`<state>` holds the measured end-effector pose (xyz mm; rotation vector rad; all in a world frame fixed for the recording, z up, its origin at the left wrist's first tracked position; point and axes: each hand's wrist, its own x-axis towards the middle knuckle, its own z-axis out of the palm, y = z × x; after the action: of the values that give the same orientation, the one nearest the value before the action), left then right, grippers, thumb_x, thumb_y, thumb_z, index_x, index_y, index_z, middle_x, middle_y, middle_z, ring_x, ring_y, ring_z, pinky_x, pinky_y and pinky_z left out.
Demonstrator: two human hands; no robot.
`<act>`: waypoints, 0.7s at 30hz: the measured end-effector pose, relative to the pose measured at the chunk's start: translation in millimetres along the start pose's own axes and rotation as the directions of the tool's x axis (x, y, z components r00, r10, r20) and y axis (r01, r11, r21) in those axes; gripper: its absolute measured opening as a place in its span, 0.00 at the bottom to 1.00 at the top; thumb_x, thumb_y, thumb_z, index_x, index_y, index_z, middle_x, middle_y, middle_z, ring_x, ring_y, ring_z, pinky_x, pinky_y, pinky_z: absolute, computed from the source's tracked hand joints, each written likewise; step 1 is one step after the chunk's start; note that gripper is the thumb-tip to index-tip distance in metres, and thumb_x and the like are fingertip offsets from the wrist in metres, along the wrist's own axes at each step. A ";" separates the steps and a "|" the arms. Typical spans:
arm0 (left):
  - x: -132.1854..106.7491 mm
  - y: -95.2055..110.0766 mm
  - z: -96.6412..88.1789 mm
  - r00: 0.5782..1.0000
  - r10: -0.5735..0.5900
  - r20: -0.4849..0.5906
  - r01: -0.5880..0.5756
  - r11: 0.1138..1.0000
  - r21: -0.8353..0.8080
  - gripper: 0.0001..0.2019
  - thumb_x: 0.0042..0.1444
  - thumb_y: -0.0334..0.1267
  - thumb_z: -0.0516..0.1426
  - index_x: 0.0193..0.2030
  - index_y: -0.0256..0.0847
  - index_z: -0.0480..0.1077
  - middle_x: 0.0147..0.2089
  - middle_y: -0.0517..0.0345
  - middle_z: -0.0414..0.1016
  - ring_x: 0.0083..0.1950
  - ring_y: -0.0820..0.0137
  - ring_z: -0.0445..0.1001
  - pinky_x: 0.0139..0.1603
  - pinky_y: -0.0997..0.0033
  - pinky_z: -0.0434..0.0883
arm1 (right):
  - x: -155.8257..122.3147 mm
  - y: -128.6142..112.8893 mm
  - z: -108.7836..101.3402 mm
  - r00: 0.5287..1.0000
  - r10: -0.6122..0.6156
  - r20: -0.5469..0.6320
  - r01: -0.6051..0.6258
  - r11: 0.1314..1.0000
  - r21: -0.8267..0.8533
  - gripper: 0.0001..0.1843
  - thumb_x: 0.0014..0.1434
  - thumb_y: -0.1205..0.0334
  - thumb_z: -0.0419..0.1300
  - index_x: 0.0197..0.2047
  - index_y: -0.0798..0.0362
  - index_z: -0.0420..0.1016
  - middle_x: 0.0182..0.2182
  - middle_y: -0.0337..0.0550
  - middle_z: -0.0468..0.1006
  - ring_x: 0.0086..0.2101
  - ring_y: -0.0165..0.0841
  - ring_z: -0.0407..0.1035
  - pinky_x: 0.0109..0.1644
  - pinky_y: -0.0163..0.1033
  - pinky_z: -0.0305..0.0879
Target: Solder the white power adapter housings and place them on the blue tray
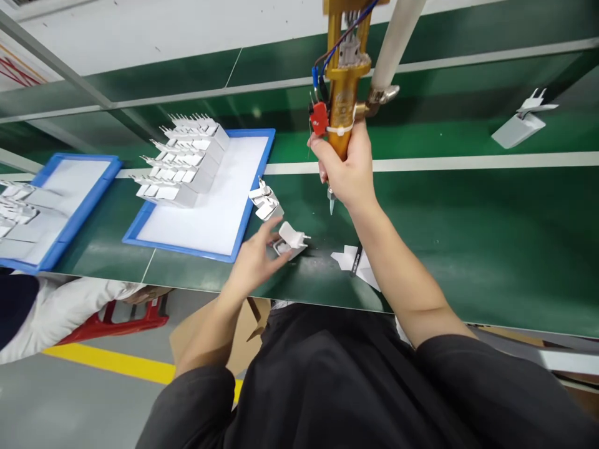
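My right hand point(350, 165) is wrapped round a gold-coloured glue gun point(344, 93) with a red switch on its side. Its thin nozzle point(332, 202) points down above the green bench. Lower left, my left hand point(257, 254) has thumb and fingers round a small white box point(291, 240) with its flaps raised, tilted on the bench. Just behind it stands a second small white box point(266, 201) with open flaps. Between my arms, a flat white cut-out with a black strip point(353, 260) lies partly hidden by my right forearm.
A blue-rimmed tray point(250, 218) holds rows of white open-flapped boxes point(187, 162). Further left is another blue tray point(82, 218) with white pieces. One white box point(519, 128) lies at the far right. A pale hose point(397, 43) rises from the gun. Another person's white sleeve point(79, 305) shows at lower left.
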<state>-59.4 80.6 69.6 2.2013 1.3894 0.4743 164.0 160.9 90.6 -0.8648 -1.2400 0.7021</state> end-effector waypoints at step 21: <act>-23.9 -5.5 71.8 0.985 -0.142 -0.097 0.129 0.983 -0.127 0.18 0.56 0.52 0.59 0.47 0.42 0.70 0.39 0.52 0.77 0.41 0.61 0.77 0.42 0.63 0.72 | -59.3 -57.5 48.6 0.994 0.030 0.103 -0.030 1.000 -0.002 0.24 0.54 0.44 0.62 0.45 0.47 0.59 0.34 0.34 0.73 0.25 0.23 0.65 0.33 0.38 0.71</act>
<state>-35.5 45.2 6.9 1.9960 1.5132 0.6167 104.4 90.0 115.2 -0.8577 -1.3217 0.7786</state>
